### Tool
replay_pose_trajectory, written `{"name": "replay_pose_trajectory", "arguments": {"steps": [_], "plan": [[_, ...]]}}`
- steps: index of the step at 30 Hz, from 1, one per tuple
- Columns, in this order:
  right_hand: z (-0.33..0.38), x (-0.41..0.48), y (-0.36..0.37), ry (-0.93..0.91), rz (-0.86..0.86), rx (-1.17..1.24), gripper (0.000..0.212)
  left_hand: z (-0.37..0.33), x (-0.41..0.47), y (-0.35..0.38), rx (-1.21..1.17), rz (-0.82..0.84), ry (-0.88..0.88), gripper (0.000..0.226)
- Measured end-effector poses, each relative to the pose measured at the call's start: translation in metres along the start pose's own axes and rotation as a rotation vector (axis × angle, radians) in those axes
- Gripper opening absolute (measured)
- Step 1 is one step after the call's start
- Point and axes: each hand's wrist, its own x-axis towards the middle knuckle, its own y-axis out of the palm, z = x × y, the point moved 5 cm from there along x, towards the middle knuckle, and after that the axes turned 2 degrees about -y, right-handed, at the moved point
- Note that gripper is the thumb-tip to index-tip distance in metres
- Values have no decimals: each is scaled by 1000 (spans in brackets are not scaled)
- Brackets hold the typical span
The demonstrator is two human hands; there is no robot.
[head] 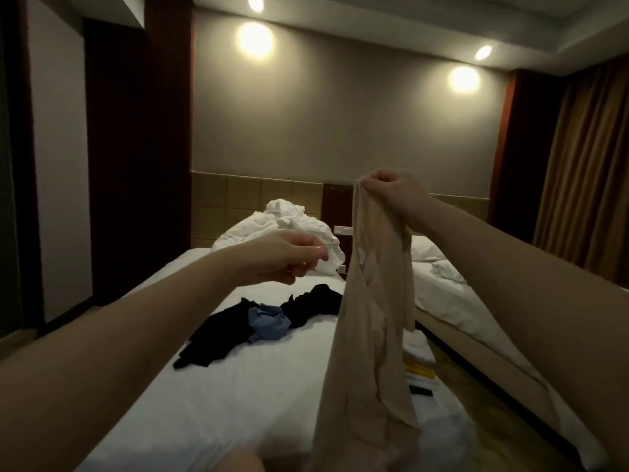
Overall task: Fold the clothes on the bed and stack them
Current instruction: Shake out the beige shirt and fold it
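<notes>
Limp beige garment (371, 335) hangs pinched in our right hand (391, 190) at 1 o'clock; left hand (282, 257) empty, loose, so grab the opposite shoulder.

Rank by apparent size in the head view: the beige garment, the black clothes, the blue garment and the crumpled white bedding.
1. beige garment, largest, but it hangs nearest the camera.
2. crumpled white bedding and black clothes look alike; the bedding lies farther.
3. blue garment, smallest.

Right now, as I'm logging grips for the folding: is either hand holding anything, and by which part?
The right hand pinches the beige garment by its top edge, so it hangs down. The left hand holds nothing.
</notes>
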Motion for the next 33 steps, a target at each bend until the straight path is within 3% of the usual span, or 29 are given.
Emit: {"name": "replay_pose_trajectory", "arguments": {"steps": [2, 4, 6, 9, 11, 15, 18, 23, 29, 33], "plan": [[0, 4, 3, -6, 1, -13, 15, 0, 7, 15, -20, -44, 36, 10], [-2, 7, 5, -2, 3, -5, 14, -1, 12, 23, 121, -164, 116, 10], [-4, 7, 6, 5, 12, -12, 17, -5, 11, 33, 463, -268, 263, 20], [-6, 7, 8, 14, 1, -42, 24, -4, 0, 59, 937, -260, 417, 38], [-8, 7, 11, 22, 0, -89, 24, 3, -1, 70, 1118, -260, 382, 42], [-10, 7, 10, 36, -26, -139, 25, 31, 13, 66, 1320, -233, 82, 62], [-12, 6, -2, 45, -45, -175, 28, 57, 15, 50, 1245, -176, -39, 65], [-30, 2, -26, 89, -79, -271, 31, 54, 1, 28, 1184, -161, 174, 36], [-56, -6, -35, 167, -91, -180, 30, 13, -13, 5, 638, -226, 227, 15], [-67, -10, -40, 197, -57, -109, 30, -5, -18, -19, 534, -56, 111, 16]]}}
